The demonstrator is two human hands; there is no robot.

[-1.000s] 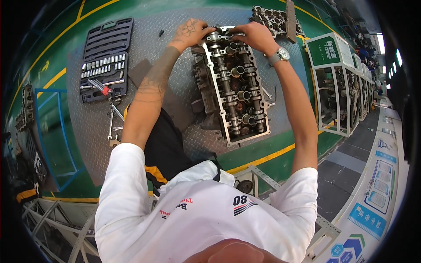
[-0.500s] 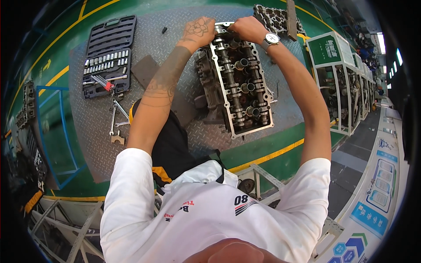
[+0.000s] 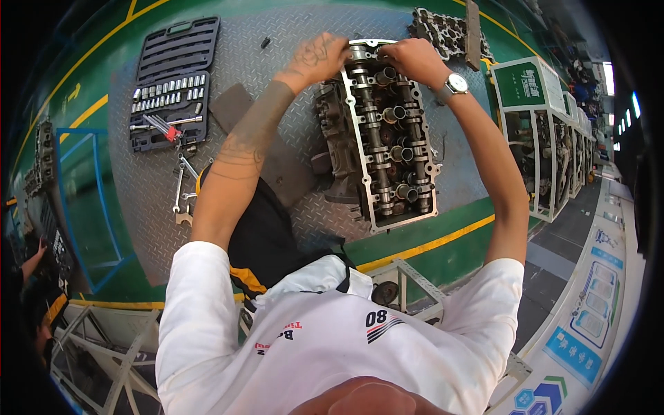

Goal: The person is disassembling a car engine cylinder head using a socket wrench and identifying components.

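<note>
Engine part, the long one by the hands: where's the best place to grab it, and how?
I'd probably take the engine part by its pale outer rim at both short ends, one hand from the far end, one from the near. It's long and lies open side up, and its middle is crowded with shafts and tubes.

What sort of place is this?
Looks like an engine workshop, possibly a training one. Evidence: an engine cylinder head with its camshafts exposed, an open socket set left of it, and a row of white-framed machinery stands on the right.
</note>
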